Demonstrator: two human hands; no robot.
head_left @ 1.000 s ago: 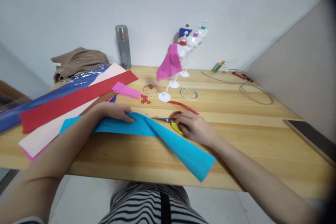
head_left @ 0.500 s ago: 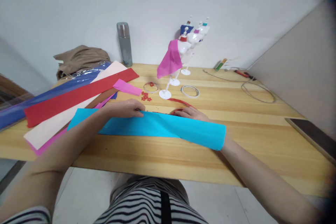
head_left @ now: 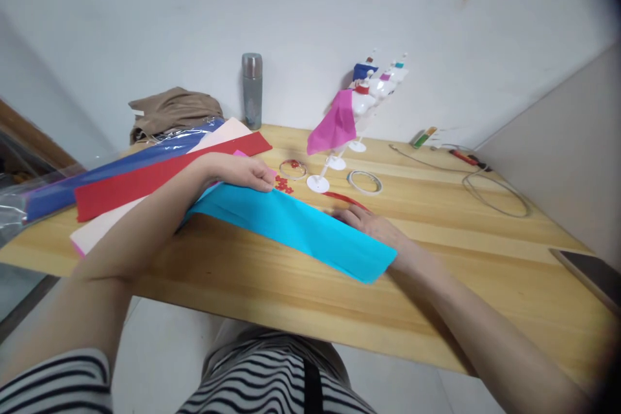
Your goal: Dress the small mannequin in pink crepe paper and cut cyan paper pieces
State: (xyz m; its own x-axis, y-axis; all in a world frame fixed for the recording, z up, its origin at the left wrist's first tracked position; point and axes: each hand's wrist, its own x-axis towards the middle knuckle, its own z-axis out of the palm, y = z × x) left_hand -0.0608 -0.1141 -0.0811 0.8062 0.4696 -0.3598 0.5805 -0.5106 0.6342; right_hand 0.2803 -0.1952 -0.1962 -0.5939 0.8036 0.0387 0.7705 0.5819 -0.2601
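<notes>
My left hand (head_left: 250, 173) is closed on the upper edge of a long bright blue strip (head_left: 301, 226), which looks like thin cloth or crepe paper. The strip hangs slantwise over the table, its right end in front of my right wrist. Behind it, my right hand (head_left: 363, 218) is low at the tabletop with bent fingers, partly covered by the strip; what they hold cannot be made out. A narrow red ribbon-like piece (head_left: 347, 198) lies just beyond those fingers. Small red cut-outs (head_left: 284, 185) are beside my left fingertips.
Stacked strips, with a red one (head_left: 169, 171) on top, lie left. A grey flask (head_left: 252, 90) stands behind. White stands (head_left: 318, 184), one draped with pink cloth (head_left: 334, 124), are at centre back. A tape roll (head_left: 365, 182), a cable (head_left: 466, 174) and a phone (head_left: 589, 278) lie right.
My left hand has lifted the blue strip up and leftward off the stack, so it slopes more. My right hand has shifted slightly. The whole view has swung a little left.
</notes>
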